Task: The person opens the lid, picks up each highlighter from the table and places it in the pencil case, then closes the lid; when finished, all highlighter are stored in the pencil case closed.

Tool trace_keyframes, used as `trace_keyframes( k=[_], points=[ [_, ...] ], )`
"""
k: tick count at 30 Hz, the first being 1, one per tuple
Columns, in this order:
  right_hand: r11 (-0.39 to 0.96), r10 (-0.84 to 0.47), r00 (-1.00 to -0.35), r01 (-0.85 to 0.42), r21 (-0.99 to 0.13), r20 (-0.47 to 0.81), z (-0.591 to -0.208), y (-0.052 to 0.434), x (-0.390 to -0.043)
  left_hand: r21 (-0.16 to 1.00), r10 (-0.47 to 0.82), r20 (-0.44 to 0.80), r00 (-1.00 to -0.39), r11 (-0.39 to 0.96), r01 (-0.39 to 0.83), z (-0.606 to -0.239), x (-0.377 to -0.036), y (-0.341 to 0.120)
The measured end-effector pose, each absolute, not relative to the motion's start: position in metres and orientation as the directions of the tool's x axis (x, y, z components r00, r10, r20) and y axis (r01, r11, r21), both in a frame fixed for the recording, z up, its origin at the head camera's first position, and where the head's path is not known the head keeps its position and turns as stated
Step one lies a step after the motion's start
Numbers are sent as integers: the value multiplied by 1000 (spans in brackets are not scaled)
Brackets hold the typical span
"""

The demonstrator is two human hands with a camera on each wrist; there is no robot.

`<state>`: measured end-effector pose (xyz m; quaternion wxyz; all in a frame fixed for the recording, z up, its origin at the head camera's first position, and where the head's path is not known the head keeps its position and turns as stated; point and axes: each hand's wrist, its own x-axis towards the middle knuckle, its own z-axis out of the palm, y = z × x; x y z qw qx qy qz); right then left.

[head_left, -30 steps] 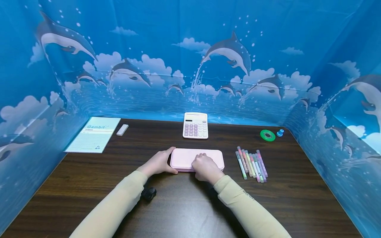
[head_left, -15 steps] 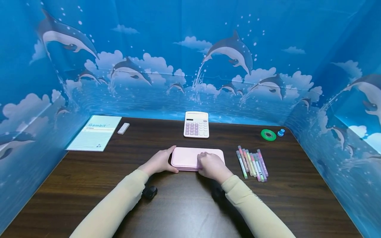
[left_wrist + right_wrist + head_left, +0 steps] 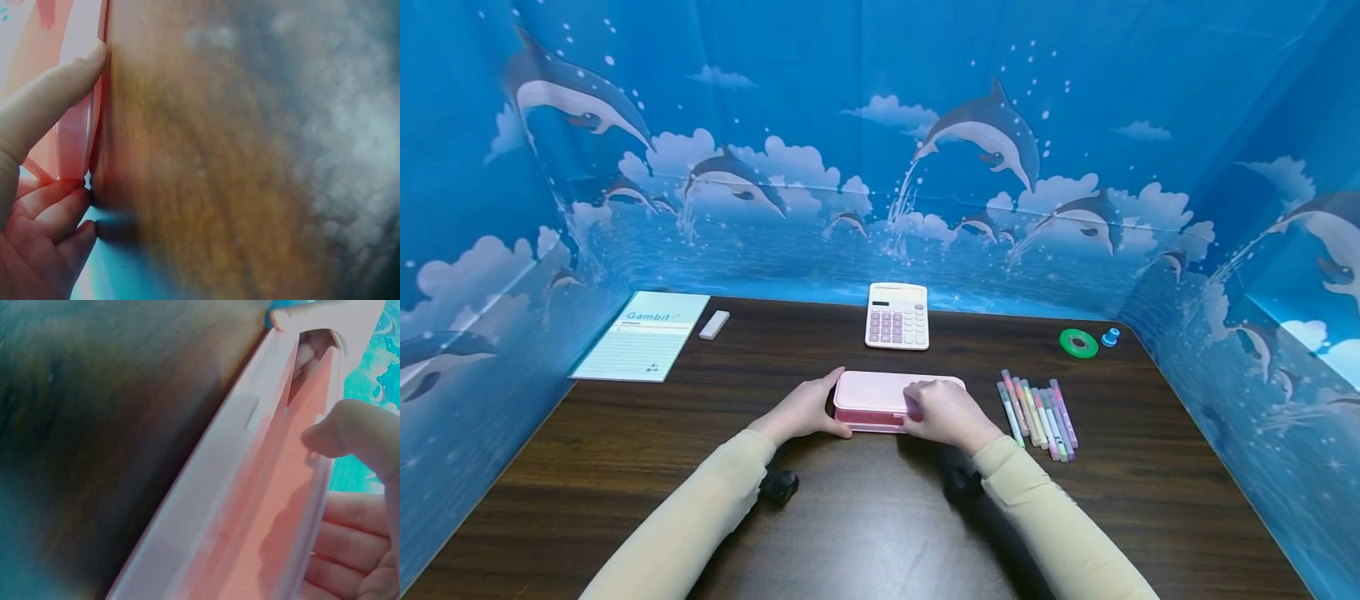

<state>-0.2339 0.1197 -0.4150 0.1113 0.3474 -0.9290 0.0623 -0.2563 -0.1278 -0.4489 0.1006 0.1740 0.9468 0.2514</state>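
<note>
Pin the pink case (image 3: pixel 872 402) with your left hand (image 3: pixel 801 410) gripping its left end; your right hand (image 3: pixel 951 414) pinches the lid's front edge, so lift evenly.

pencil case (image 3: pixel 880 398) 1 | calculator (image 3: pixel 897 315) 1 | notepad (image 3: pixel 642 336) 1 | eraser (image 3: pixel 714 324) 1 | tape roll (image 3: pixel 1078 342) 1

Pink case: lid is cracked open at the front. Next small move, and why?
Probably keep lifting the lid with the right hand while the left hand holds the pink case down by its left end. The head view shows only a narrow gap along the front edge, and the right wrist view shows the inside barely exposed.
</note>
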Motion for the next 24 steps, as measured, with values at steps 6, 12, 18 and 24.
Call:
trace_keyframes(
  k=[6,12,18,24],
  points=[
    [750,-603,-735,-655,-94,310,-410,125,-236,535,391,-67,-918,791,298,-449,-254,-129],
    [782,-529,-760,-609,-130,377,-404,132,-235,557,397,-46,-917,772,307,-452,-253,-131],
    [785,-486,-750,-600,-153,449,-401,141,-240,566,394,-36,-919,766,306,-452,-252,-131],
    [796,-430,-771,-569,-206,470,-400,154,-245,555,396,-31,-918,770,313,-452,-251,-131]
  ],
)
